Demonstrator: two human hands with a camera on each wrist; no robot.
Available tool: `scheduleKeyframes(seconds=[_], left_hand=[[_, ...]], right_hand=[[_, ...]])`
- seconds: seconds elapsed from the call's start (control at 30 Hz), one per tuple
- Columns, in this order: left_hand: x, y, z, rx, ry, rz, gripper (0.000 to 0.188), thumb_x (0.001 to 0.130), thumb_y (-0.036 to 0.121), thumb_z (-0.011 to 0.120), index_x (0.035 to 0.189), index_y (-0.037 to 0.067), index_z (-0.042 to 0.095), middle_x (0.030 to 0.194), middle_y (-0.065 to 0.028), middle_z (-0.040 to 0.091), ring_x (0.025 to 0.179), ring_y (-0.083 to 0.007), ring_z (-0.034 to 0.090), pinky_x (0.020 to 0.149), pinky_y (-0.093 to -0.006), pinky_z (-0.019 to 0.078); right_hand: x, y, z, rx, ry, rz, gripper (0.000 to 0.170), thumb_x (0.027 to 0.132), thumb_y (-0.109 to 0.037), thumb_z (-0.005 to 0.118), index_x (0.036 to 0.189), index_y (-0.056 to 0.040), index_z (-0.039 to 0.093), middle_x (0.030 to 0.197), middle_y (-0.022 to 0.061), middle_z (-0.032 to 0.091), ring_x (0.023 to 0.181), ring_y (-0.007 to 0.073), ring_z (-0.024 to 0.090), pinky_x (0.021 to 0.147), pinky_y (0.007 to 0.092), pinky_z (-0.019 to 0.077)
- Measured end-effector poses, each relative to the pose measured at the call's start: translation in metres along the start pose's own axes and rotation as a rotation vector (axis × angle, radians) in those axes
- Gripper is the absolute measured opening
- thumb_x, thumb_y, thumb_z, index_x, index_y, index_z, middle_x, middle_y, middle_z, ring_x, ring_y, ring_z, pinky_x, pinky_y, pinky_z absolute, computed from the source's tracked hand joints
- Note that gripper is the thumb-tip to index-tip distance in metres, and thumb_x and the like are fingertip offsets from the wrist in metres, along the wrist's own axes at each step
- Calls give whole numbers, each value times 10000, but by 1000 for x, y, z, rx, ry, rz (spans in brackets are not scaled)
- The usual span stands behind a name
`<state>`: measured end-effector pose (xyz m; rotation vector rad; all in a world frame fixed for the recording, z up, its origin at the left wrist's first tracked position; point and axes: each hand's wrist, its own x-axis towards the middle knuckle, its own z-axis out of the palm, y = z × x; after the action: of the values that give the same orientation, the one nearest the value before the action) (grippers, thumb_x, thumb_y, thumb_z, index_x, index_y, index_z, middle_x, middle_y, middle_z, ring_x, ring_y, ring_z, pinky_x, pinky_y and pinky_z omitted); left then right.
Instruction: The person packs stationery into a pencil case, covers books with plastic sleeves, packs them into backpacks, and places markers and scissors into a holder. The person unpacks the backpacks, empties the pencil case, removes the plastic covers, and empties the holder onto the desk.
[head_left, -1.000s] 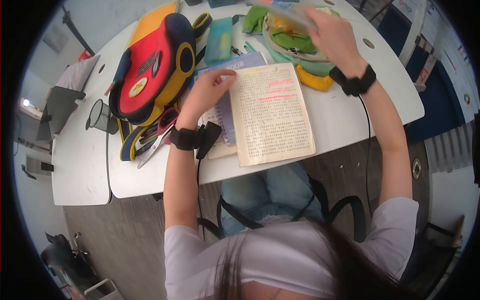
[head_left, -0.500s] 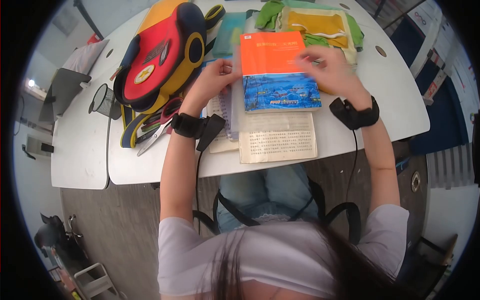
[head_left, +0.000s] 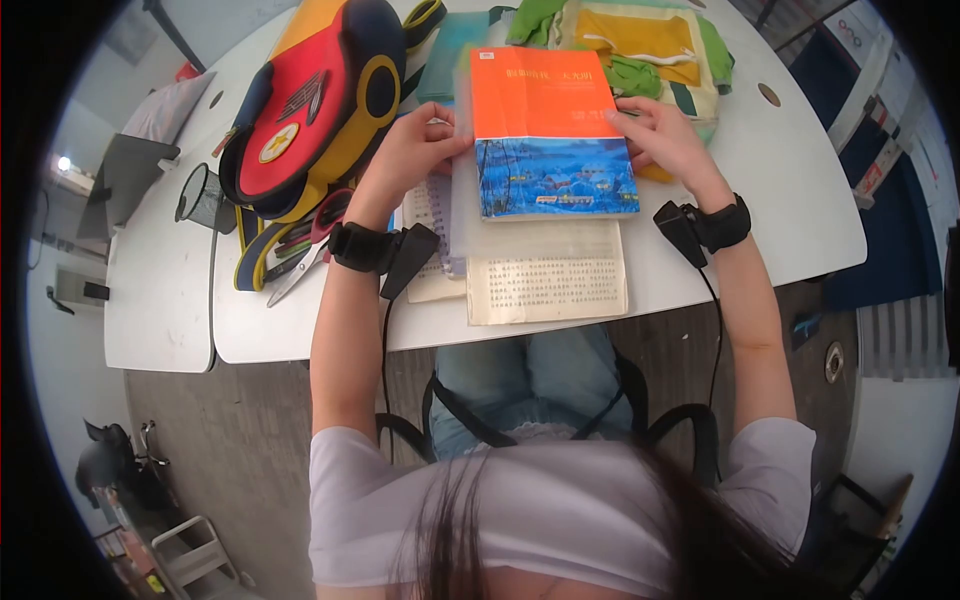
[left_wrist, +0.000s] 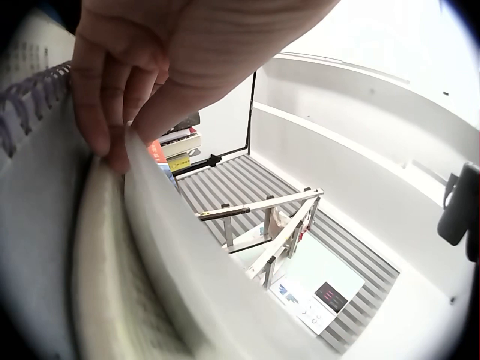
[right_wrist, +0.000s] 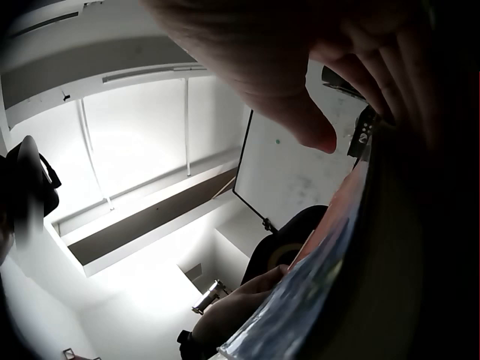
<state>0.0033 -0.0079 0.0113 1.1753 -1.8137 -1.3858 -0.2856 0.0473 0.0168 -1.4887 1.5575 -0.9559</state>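
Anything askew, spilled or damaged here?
Mildly askew: a clear sheet sticks out past the left and near edges of the orange-and-blue book, which sits farther back than the printed book beneath, so the stack looks uneven. No spill or tear shows.

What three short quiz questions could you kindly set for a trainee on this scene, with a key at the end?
1. True or false: the orange-and-blue book partly covers a printed page.
2. What shape is on the round badge of the red bag? (a) heart (b) star (c) moon
3. Fill in: the scissors lie nearer to the person's ____ hand.

Key: 1 true; 2 b; 3 left.
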Motion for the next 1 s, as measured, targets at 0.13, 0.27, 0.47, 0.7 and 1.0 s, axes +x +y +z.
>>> scheduleKeyframes(seconds=[0.13,0.27,0.47,0.7,1.0], left_hand=[[1,-1,-1,-6,6,-6,171,812,116,624,898,50,492,794,-35,649,716,-68,583,612,-194,451],[-1,2,1,20,12,-19,157,807,109,627,872,53,496,777,-32,649,700,-64,586,603,-193,456],[0,2,3,22,38,-13,166,780,133,665,794,58,517,754,-49,649,594,-76,579,585,-200,472],[-3,6,-3,-114,66,15,148,847,241,610,810,113,548,705,46,578,645,-27,535,633,-178,436],[-22,26,-29,-225,204,141,178,881,226,534,928,57,564,775,19,565,699,-53,535,654,-202,449]], right_hand=[[-1,12,6,-143,24,-198,641,774,-325,667,1218,72,432,962,143,614,730,135,612,600,239,505],[3,11,5,165,16,-140,634,769,-273,680,1231,72,417,1050,128,587,832,128,602,691,239,503],[2,1,-4,528,-194,64,550,792,-213,664,1209,70,444,1065,89,585,907,119,589,796,256,484],[11,16,-20,287,-121,-11,413,842,-253,588,1146,18,516,998,36,594,858,65,555,750,234,458],[12,12,-39,435,94,-69,301,863,-276,551,1033,-29,569,902,16,607,787,73,577,707,224,466]])
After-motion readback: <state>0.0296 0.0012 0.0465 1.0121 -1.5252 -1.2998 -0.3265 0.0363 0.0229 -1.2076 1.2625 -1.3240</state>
